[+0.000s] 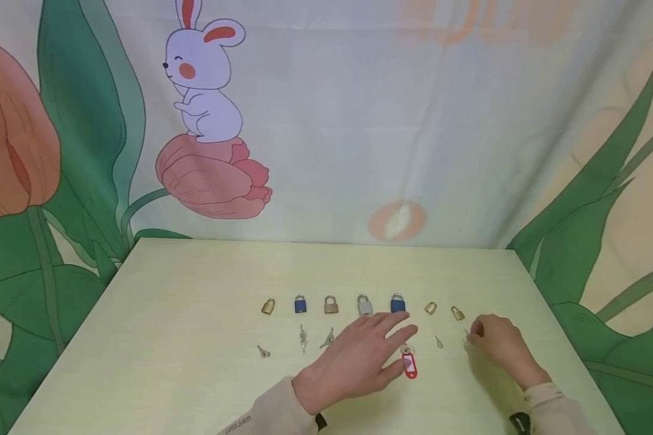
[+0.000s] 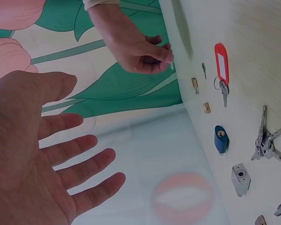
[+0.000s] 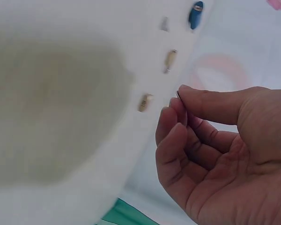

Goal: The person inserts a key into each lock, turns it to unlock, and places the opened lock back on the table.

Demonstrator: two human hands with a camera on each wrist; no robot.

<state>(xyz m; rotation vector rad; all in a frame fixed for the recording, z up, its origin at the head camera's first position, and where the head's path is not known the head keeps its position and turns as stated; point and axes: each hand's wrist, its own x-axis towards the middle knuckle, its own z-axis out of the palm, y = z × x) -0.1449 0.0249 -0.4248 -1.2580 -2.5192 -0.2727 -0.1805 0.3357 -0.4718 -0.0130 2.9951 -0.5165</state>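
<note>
My right hand (image 1: 502, 344) pinches a small, thin key (image 1: 466, 336) between thumb and fingertips; most of it is hidden. In the right wrist view only a dark sliver of the key (image 3: 178, 94) shows. Close by lies a small brass padlock (image 1: 457, 313), with another small brass padlock (image 1: 431, 308) to its left. My left hand (image 1: 356, 356) hovers over the table with fingers spread, holding nothing. Beside its fingertips are a blue padlock (image 1: 397, 303) and a red key tag (image 1: 410, 366) on a ring with a key. It partly covers the key row in the head view.
Farther left in the padlock row are a silver one (image 1: 365, 306), a bronze-coloured one (image 1: 331, 307), a blue one (image 1: 300, 306) and a brass one (image 1: 268, 307). Keys lie below them, including a bunch (image 1: 303, 338). A single small key (image 1: 439, 342) lies between the hands.
</note>
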